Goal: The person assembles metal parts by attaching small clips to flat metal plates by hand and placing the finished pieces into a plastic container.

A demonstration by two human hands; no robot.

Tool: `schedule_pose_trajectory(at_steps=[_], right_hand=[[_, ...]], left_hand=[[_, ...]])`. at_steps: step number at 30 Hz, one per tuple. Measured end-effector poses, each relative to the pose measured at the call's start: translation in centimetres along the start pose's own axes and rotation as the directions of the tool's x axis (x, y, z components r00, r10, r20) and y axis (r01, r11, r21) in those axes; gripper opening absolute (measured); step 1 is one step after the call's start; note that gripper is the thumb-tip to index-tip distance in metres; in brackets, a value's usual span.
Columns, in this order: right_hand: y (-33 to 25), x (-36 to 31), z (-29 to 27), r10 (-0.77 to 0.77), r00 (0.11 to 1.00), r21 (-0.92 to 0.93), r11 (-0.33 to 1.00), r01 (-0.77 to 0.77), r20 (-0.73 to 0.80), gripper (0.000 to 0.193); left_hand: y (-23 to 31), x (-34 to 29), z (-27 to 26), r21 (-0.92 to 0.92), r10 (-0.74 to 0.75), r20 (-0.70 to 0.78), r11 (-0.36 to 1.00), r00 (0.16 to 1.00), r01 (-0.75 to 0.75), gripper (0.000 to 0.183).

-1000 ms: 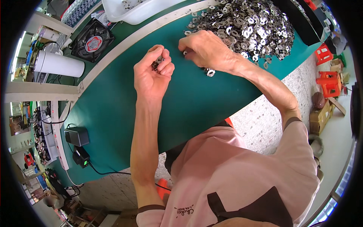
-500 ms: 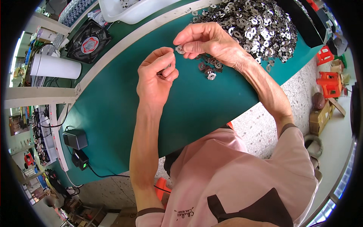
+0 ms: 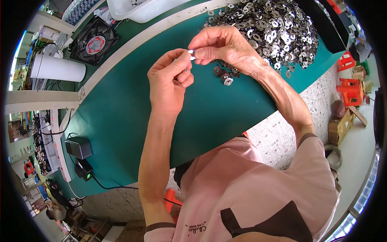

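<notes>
Above the green tabletop my hands meet fingertip to fingertip over a small shiny metal piece. My right hand pinches it from the right between thumb and forefinger. My left hand is closed, its thumb and forefinger pressed against the piece's left side; what lies under its curled fingers is mostly hidden. Just below my right hand lies a little cluster of flat metal pieces. Beyond that hand spreads a big heap of similar ring-shaped pieces.
A pale raised strip borders the table's far side. Behind it are a white plastic tub, a black fan and a white cylinder. Black power adapters with cables sit at left. Red stools stand beyond the right side.
My left hand has moved slightly right and up, so its fingertips now touch the metal piece held by my right hand. The piece has tilted and catches the light.
</notes>
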State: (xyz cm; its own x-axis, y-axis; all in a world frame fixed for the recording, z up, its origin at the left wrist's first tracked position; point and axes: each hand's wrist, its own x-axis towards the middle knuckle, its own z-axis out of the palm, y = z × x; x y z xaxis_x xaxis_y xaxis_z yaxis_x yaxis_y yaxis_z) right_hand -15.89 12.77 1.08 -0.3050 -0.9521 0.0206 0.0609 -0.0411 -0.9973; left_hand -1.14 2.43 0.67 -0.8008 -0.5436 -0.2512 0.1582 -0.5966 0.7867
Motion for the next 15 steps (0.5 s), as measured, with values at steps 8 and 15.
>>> schedule_pose_trajectory(at_steps=[8, 15], right_hand=[[1.7, 0.2, -0.2, -0.354, 0.934, -0.756, 0.623, 0.2, -0.045, 0.018], [2.2, -0.1, 0.1, -0.447, 0.89, -0.909, 0.33, 0.255, 0.088, 0.013]], left_hand=[[-0.2, 0.9, -1.8, -0.389, -0.179, 0.265, 0.879, 0.947, 0.275, 0.011], [-0.4, 1.1, -2.1, -0.507, -0.195, 0.35, 0.783, 0.916, 0.361, 0.012]])
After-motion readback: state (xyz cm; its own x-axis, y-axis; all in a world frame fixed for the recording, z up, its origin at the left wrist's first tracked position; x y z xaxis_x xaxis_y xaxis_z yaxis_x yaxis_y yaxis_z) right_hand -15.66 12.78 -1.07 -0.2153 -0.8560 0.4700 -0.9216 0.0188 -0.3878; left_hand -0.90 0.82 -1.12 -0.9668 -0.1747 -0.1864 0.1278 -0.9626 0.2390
